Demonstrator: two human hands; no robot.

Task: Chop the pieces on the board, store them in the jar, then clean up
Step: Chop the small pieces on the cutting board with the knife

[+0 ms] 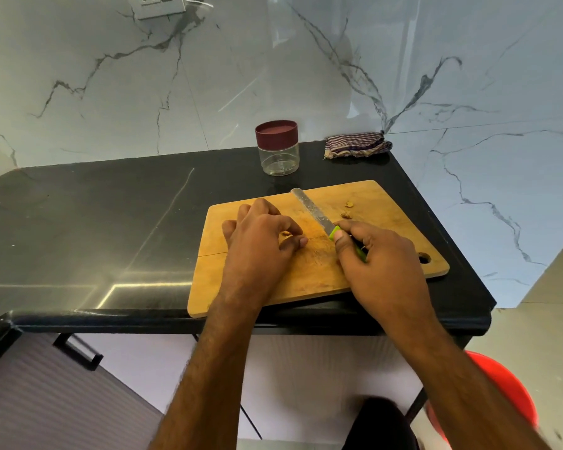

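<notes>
Head view shows left hand (pixel 260 232) pinching a small nut piece (pixel 285 233) mid-frame, right hand (pixel 376 254) gripping the knife (pixel 312 211); fingertips so near the blade risk a cut.

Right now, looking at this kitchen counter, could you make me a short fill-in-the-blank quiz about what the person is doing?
1. The right hand grips a knife with a ____ handle.
2. The jar wears a maroon ____.
3. The left hand pinches a small piece on the wooden ____.
4. The striped cloth lies to the ____ of the jar.

Missing words: green; lid; board; right
</notes>
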